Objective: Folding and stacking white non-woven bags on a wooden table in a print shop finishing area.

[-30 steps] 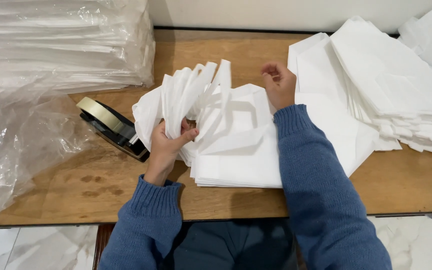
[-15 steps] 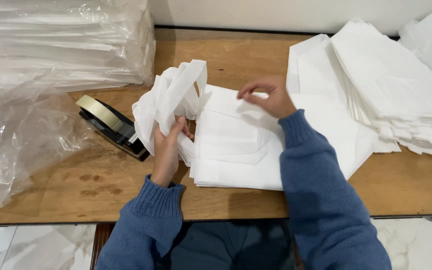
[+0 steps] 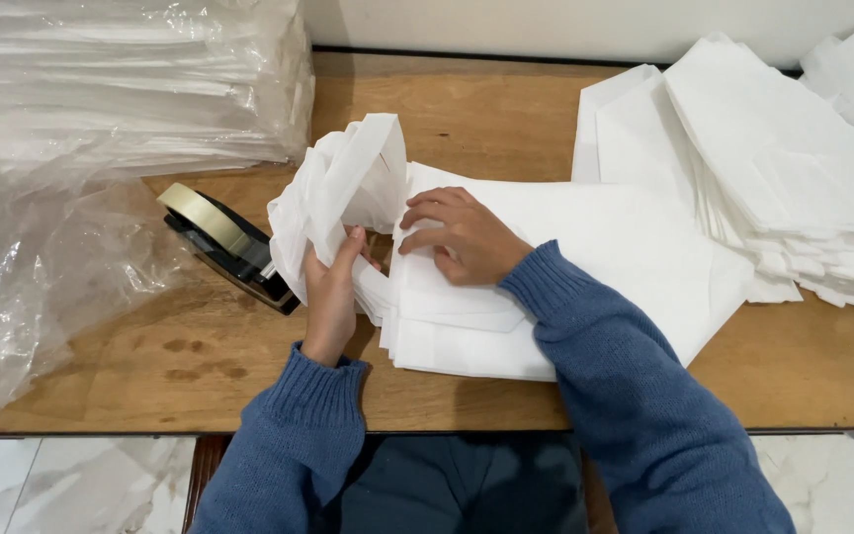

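Right now the left hand [image 3: 333, 287] grips a fanned bunch of white bag flaps [image 3: 343, 193], upright at the left end of the flat bag stack [image 3: 506, 316] mid-tabletop [image 3: 150, 366]; the right hand [image 3: 462, 237], fingers spread, presses the stack. Risk: flaps prob. spring loose w/ weak grip, or sheets skew toward the tape dispenser [image 3: 224, 247].

My left hand [image 3: 333, 292] grips a bunch of folded white paper flaps [image 3: 343, 198], lifting them upright off the left edge of the white paper stack [image 3: 467, 326]. My right hand [image 3: 462, 237] lies flat on that stack, fingers spread, pressing it down just right of the raised flaps. Left of the stack, close to my left hand, sits a black tape dispenser [image 3: 224, 247]. Farther left lie clear plastic-wrapped bundles [image 3: 121, 89]. Right of the stack, a fanned pile of white sheets [image 3: 773, 168] rests on the wooden table [image 3: 150, 366].
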